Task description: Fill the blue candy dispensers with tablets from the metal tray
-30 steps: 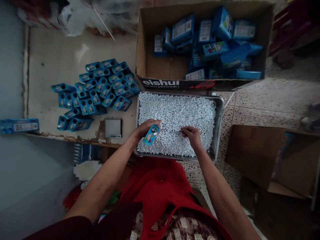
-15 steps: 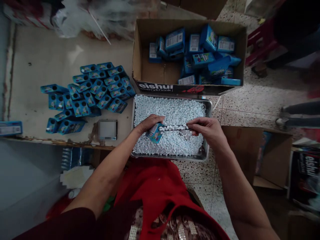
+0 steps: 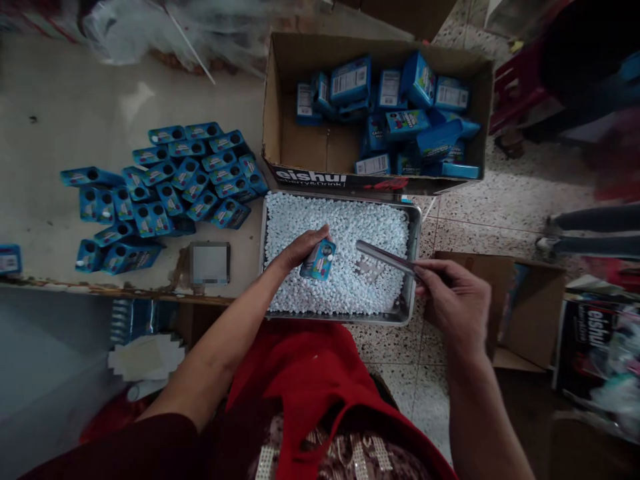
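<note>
My left hand [image 3: 301, 247] is closed around a small blue box [image 3: 317, 265], held over the tray's left half. The box's top has a round dark opening with a white pellet beside it. My right hand [image 3: 455, 290] grips one end of a long, narrow metal scoop [image 3: 384, 256] at the tray's right edge. No pellets show along the scoop, which slants over the tray with its far end pointing towards the box. White pellets [image 3: 300, 212] fill the metal tray [image 3: 418, 243]; a thin patch right of centre lets its bottom show through.
Several blue boxes with round openings [image 3: 185, 172] stand grouped on the table [image 3: 45, 220] at left, near a blurred grey square [image 3: 210, 263]. Behind the tray, a cardboard carton [image 3: 300, 147] contains more blue boxes. Another carton [image 3: 530, 320] sits at right. A person's legs [image 3: 585, 230] appear at far right.
The scoop held pellets and reached the box; now no pellets show along it. My right hand has drawn it back to the right and tilted it. The box is still in my left hand.
</note>
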`<state>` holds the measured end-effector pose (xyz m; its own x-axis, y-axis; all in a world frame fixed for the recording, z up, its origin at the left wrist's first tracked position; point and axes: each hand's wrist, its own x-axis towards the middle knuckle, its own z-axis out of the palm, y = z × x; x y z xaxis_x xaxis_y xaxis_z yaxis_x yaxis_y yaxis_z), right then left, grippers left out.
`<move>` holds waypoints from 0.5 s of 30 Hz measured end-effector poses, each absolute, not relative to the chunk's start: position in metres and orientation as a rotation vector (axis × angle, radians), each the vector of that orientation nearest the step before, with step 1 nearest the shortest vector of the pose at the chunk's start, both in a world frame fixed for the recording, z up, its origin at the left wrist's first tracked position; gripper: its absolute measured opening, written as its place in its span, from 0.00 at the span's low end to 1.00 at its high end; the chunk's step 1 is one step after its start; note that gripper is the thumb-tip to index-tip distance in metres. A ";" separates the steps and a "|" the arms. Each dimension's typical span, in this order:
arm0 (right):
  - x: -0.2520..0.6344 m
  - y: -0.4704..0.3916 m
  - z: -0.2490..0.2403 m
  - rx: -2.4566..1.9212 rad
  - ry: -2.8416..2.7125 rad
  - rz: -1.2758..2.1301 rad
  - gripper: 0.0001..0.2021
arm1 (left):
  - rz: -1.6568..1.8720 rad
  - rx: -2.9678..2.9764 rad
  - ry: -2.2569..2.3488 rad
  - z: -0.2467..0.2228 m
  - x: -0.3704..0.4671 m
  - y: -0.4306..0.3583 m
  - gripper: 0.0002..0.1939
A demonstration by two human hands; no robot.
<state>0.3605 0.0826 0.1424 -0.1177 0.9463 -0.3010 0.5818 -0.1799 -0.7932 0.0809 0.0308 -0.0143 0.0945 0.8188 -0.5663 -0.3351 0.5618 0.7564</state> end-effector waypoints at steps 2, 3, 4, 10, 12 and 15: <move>0.368 0.070 0.099 -1.818 -1.284 1.443 0.13 | 0.965 0.498 1.193 -0.015 0.072 0.027 0.35; 0.364 0.062 0.079 -1.809 -1.103 1.556 0.14 | 0.988 0.514 1.179 -0.014 0.069 0.025 0.37; 0.356 0.054 0.063 -1.778 -0.950 1.646 0.16 | 1.004 0.543 1.151 -0.012 0.066 0.023 0.39; 0.285 0.040 0.029 -1.568 -0.575 1.750 0.17 | 1.024 0.733 1.022 -0.005 0.082 0.025 0.50; 0.282 0.043 0.030 -1.606 -0.496 1.765 0.17 | 1.010 0.708 1.029 -0.009 0.097 0.024 0.48; 0.292 0.039 0.036 -1.670 -0.452 1.760 0.19 | 1.013 0.535 1.054 -0.020 0.122 0.015 0.47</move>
<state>0.2915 0.0389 0.0362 0.0340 0.6660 -0.7452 -0.2240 -0.7216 -0.6551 0.1225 0.0153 -0.0195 0.1306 0.8803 -0.4561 -0.4213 0.4657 0.7782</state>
